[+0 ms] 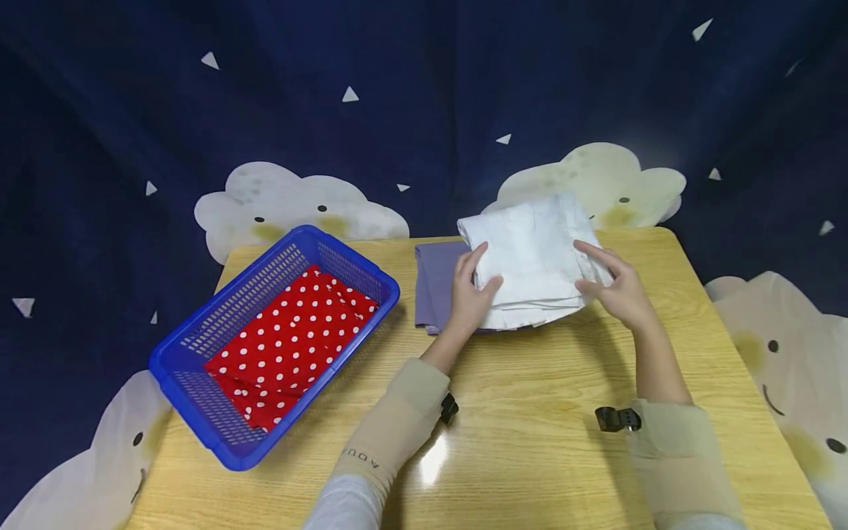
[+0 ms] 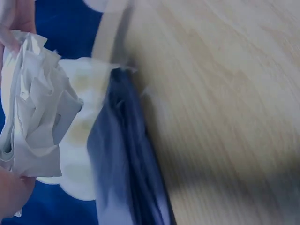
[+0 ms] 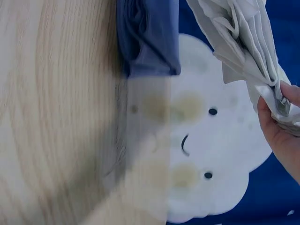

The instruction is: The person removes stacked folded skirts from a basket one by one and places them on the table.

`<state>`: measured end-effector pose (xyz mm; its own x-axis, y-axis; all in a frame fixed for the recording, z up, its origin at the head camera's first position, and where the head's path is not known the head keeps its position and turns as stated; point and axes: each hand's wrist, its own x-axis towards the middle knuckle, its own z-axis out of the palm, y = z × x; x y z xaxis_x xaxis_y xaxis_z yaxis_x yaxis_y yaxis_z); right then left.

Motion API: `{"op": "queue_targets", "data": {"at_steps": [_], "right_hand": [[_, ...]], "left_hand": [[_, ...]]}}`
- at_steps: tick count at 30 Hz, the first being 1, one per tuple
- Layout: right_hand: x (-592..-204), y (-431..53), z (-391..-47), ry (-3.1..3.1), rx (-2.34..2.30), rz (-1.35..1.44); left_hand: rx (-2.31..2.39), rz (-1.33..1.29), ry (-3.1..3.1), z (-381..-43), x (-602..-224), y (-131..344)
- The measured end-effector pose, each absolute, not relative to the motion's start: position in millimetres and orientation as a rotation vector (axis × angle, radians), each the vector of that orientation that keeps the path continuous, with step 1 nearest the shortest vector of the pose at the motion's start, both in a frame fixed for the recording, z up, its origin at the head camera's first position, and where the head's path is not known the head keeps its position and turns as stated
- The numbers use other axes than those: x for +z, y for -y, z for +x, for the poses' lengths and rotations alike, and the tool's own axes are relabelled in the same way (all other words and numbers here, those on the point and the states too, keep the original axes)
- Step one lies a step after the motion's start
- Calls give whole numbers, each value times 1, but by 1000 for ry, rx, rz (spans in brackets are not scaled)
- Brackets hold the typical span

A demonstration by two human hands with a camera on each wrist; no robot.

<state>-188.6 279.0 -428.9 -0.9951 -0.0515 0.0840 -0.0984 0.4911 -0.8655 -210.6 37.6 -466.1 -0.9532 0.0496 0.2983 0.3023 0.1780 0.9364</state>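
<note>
A folded white cloth [image 1: 530, 254] is held between both hands, raised above the table. My left hand [image 1: 469, 294] grips its left edge, and my right hand [image 1: 617, 288] pinches the right edge, thumb below and fingers above. In the right wrist view the cloth's layered folds [image 3: 248, 47] run down to the right hand [image 3: 281, 136]. Behind and beneath it lies a folded purple-grey cloth [image 1: 437, 287] on the table, partly hidden by the white one. The left wrist view shows this purple-grey cloth [image 2: 124, 154] apart from the white cloth [image 2: 37, 108].
A blue plastic basket [image 1: 165, 361] stands on the left of the wooden table [image 1: 517, 442], set at an angle. Inside it lies a red cloth with white dots [image 1: 291, 338]. A dark blue curtain [image 1: 424, 132] with clouds hangs behind the table.
</note>
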Motion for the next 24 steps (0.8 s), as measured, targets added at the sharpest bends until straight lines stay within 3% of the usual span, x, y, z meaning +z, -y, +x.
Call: {"op": "queue_targets", "data": {"at_steps": [24], "right_hand": [[-475,-354,-167,2735,1518,-201]], "left_hand": [[-1754,-497,2625,-220,-505,-118]]}}
